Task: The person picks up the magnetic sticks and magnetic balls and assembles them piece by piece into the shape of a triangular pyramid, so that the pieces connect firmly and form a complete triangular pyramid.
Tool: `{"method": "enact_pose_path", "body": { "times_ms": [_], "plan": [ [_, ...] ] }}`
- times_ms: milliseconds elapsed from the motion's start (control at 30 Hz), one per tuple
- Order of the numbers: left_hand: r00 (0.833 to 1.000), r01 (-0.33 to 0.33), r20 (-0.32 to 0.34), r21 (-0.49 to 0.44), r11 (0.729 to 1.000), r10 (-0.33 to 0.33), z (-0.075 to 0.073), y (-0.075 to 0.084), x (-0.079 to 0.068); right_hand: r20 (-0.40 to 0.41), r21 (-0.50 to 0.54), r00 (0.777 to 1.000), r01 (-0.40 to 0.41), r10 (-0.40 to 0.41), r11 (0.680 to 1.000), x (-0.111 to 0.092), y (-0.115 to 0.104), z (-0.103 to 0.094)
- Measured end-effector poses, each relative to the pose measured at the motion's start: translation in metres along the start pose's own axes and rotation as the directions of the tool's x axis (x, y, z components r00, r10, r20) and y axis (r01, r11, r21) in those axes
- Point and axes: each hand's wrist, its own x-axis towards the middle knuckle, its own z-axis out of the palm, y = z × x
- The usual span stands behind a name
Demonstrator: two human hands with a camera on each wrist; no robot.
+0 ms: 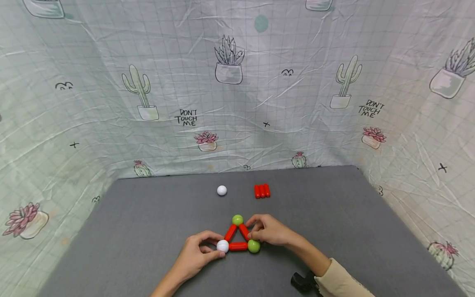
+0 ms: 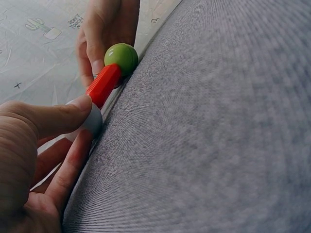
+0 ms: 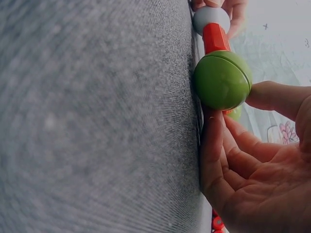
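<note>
On the grey table lies a triangle of three red rods joined by balls at its corners. My left hand (image 1: 195, 251) pinches the white ball (image 1: 222, 246) at the left corner between thumb and fingers. My right hand (image 1: 272, 231) holds the near-right green ball (image 3: 222, 80), its thumb and fingertips against it. The front red rod (image 1: 238, 246) joins these two balls. A second green ball (image 1: 237, 220) forms the far corner, with the left red rod (image 1: 230, 233) and right red rod (image 1: 244, 232) running to it. The right hand's fingers partly cover the right rod.
A loose white ball (image 1: 222, 190) sits farther back on the grey table (image 1: 167, 214). To its right, three red rods (image 1: 262, 191) lie side by side. A black object (image 1: 302, 282) is beside the right sleeve (image 1: 341, 280). A printed cloth (image 1: 167, 82) hangs behind the table.
</note>
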Motion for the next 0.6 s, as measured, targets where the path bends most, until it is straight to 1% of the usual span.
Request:
{"method": "enact_pose_path", "body": {
  "times_ms": [300,600],
  "plan": [
    [0.999,-0.038,-0.008,0.007,0.999,0.038,-0.0001,-0.0004,-0.0003,-0.012,0.001,1.0,-0.014,0.014,1.0,0.0005,-0.0021,-0.0005],
    [1.0,-0.016,-0.008,0.015,1.0,0.016,0.0003,0.0003,-0.0006,-0.038,0.001,0.999,-0.01,0.01,1.0,-0.0004,-0.0028,0.0021]
  ]
}}
